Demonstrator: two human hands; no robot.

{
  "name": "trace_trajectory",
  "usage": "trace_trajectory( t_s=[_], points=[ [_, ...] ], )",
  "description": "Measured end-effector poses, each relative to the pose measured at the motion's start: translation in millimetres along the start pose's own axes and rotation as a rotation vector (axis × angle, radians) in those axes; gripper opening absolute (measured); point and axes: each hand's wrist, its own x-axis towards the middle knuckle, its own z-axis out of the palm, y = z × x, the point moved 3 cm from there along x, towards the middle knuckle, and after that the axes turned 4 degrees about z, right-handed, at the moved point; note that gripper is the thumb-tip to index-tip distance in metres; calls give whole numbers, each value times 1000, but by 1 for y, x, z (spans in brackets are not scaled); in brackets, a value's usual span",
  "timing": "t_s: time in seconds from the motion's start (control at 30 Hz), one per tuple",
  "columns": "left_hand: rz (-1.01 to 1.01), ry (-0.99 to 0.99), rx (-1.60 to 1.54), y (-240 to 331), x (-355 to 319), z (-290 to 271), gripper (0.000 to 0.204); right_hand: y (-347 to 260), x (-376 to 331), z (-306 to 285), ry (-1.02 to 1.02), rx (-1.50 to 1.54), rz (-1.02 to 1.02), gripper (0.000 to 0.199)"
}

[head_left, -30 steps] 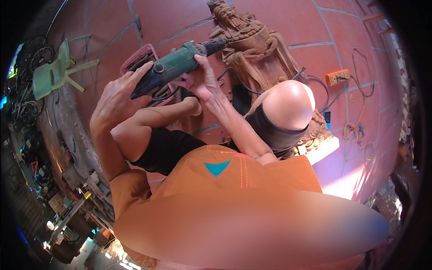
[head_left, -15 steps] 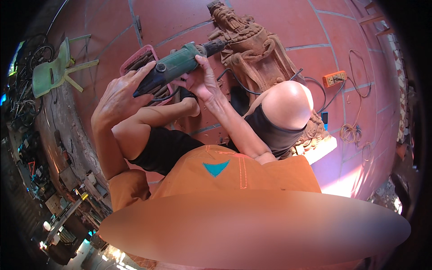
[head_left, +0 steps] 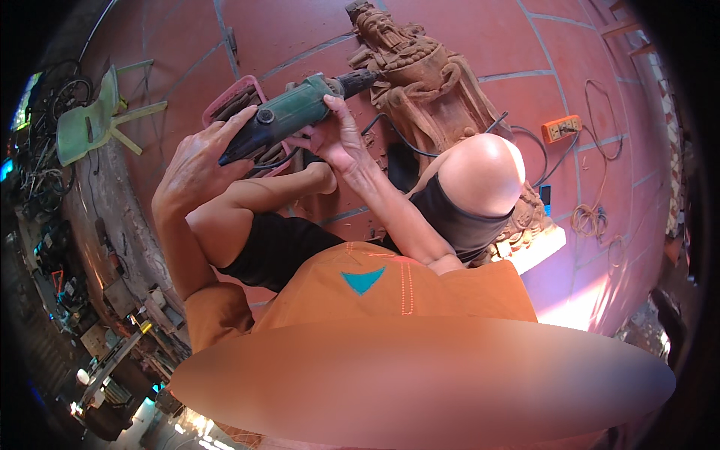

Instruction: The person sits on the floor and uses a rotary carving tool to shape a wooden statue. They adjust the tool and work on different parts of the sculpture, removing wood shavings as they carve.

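My left hand (head_left: 196, 159) is wrapped round the dark rear end of a green electric carving tool (head_left: 294, 107). Under the tool's front half, my right hand (head_left: 341, 139) grips the body with its thumb up along the side near the gear head. The fingers beneath the body are partly hidden. A narrow dark attachment (head_left: 357, 81) at the front reaches the edge of a brown carved wooden statue (head_left: 429, 82) of a bearded figure in robes, lying on its back. Whether the tip touches the wood I cannot tell. My bent right knee (head_left: 484, 169) is beside the statue's lower part.
A pink basket (head_left: 225, 96) of hand tools stands behind the power tool. An orange socket box (head_left: 561, 128), its cables and a coiled cord (head_left: 589, 219) lie right. A green chair (head_left: 90, 124) is at left. Wood chips dot the red tiled floor (head_left: 296, 30).
The whole view has shifted very slightly. Both hands keep the same hold on the carving tool, and the statue lies as before.
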Motion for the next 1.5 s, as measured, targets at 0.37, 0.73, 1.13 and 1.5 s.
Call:
trace_trajectory(
  t_s=[0.37,0.73,1.13,1.5],
  points=[
    [7,-8,9,-1,1,0,85,1,0,0,-2,-4,-13,63],
    [52,52,-23,2,0,-8,82,1,-3,10,-23,-8,-17,61],
    [48,62,-90,4,5,-16,81,-3,-4,18,-38,17,-42,58],
    [48,33,-133,-1,13,-20,82,-7,-1,18,-44,48,-35,58]
  ],
)
